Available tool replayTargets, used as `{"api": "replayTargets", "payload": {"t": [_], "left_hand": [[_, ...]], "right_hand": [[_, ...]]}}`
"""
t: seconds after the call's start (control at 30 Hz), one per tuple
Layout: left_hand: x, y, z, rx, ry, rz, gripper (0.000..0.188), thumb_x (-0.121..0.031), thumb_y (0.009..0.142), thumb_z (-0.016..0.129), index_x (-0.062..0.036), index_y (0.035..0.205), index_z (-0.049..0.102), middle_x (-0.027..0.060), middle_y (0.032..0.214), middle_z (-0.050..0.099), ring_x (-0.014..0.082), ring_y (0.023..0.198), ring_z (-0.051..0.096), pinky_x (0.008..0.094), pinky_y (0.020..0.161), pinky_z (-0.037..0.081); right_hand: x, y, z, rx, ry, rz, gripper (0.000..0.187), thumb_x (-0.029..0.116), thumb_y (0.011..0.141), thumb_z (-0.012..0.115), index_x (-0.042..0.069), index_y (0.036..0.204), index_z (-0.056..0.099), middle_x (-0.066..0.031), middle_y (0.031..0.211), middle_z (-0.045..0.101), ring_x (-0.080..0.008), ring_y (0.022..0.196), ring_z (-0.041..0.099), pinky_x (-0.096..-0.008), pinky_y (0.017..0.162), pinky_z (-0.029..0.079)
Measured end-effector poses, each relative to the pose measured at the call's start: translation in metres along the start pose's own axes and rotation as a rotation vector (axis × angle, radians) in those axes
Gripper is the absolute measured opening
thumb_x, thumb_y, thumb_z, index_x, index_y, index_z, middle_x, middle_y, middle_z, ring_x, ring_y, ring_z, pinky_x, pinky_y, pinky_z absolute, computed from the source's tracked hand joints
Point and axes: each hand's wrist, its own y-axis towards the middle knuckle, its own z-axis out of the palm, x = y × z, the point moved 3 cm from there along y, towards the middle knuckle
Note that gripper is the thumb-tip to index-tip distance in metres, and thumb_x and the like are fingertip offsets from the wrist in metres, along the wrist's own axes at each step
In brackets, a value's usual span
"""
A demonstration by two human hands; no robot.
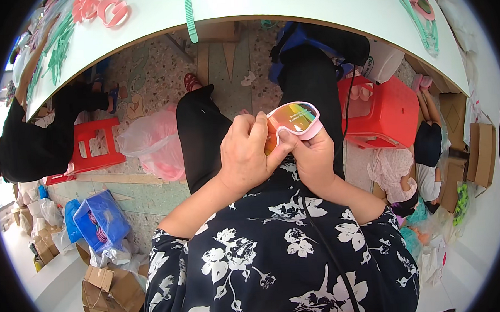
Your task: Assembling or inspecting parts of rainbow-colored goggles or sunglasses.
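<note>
Above my lap I hold a pair of swim goggles (294, 117) with a pale pink frame and a mirrored orange-yellow lens. My left hand (244, 148) is closed at the left side of the goggles, its fingertips pinched on the edge and partly hiding the other lens. With thumb and fingers, my right hand (314, 156) grips the right part of the frame from below. The thumbs lie close together near the middle. No strap shows on this pair.
The white table (282, 1) curves ahead, bearing pink straps (110, 11), green straps (61, 47) and finished-looking goggles (422, 9). Red stools (382, 114) stand either side. A pink plastic bag (157, 143) and blue crate (102, 218) are left. Other people sit nearby.
</note>
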Motion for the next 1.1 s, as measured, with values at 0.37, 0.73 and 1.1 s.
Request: {"api": "replayTargets", "payload": {"t": [0.37,0.73,1.1], "left_hand": [[0.009,0.007,-0.003,-0.026,0.149,0.164,0.052,-0.025,0.075,0.080,0.0052,0.113,0.061,0.0150,0.094,0.059,0.0294,0.076,0.062,0.0377,0.064,0.052],[0.012,0.019,-0.018,0.197,-0.247,0.116,0.037,-0.028,0.077,0.077,-0.0022,0.099,0.063,0.0111,0.086,0.057,0.0272,0.067,0.061,0.0363,0.058,0.051],[0.007,0.007,-0.023,0.165,-0.178,0.114,0.034,-0.030,0.079,0.075,-0.0024,0.096,0.063,0.0112,0.083,0.055,0.0269,0.063,0.059,0.0369,0.055,0.049]], "right_hand": [[0.000,0.009,-0.006,0.044,0.330,0.629,0.025,0.018,0.096,0.067,0.003,0.115,0.062,-0.0080,0.105,0.068,-0.0135,0.092,0.067,-0.0267,0.080,0.054],[0.070,0.032,-0.035,0.531,-0.852,-0.184,0.077,0.025,0.059,0.094,0.003,0.126,0.064,-0.0048,0.105,0.056,-0.0131,0.089,0.053,-0.0250,0.073,0.043],[0.026,0.026,-0.016,0.337,-0.744,-0.567,0.031,0.018,0.072,0.082,0.004,0.095,0.067,-0.0097,0.084,0.057,-0.0213,0.074,0.057,-0.0306,0.064,0.046]]}}
